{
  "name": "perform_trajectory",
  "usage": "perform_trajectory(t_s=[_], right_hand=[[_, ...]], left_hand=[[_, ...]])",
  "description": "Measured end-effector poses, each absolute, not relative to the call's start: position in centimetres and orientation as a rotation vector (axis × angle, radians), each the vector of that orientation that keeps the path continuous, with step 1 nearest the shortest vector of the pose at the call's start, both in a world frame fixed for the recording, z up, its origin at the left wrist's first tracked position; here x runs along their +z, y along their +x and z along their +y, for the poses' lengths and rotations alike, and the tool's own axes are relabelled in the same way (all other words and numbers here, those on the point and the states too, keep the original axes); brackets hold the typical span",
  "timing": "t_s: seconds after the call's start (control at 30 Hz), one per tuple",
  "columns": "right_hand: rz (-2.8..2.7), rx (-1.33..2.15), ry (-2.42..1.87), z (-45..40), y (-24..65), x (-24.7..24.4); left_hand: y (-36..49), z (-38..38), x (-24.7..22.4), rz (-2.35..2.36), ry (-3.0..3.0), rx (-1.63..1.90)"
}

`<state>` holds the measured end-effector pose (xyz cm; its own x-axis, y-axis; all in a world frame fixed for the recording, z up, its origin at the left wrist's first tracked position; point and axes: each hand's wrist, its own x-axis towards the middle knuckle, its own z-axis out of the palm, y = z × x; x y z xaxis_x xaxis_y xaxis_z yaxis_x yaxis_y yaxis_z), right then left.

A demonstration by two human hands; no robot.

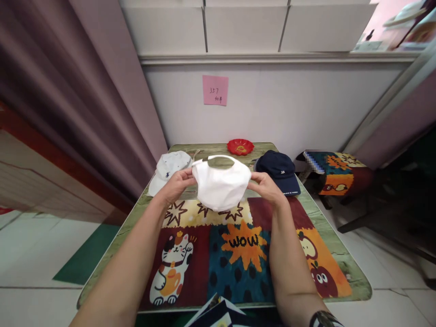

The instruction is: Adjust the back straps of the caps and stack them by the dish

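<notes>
Table (359, 286), patterned mat (218, 279) over most of it. White cap (223, 186) held between both hands above the mat's far part, strap side up; brim not seen. Pale cap (174, 164) near left hand (174, 185), navy cap (276, 164) near right hand (268, 185). Advisable: keep both sides level, pinch lightly so the soft crown isn't creased. Fingers (186, 173) nearly together, each hand's clamped on one side edge of the white cap.
</notes>
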<state>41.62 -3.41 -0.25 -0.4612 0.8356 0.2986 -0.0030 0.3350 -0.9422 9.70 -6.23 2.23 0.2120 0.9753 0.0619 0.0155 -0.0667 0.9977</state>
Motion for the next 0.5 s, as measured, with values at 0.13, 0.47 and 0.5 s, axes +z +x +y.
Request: perform_trajectory(t_s=[0.13, 0.47, 0.5], right_hand=[[-1.384, 1.533, -0.647, -4.1, 39.9, 0.1], [-0.774, 1.939, -0.66, -1.6, 34.5, -7.2], [-0.744, 1.924, -0.648, -1.4, 34.5, -8.1]], left_hand=[[10.3, -6.3, 1.9, 0.854, 1.04, 1.286], [12.5, -5.9, -8.6, 0.606, 0.457, 1.432], [12.5, -6.0, -9.3, 0.566, 0.452, 1.423]])
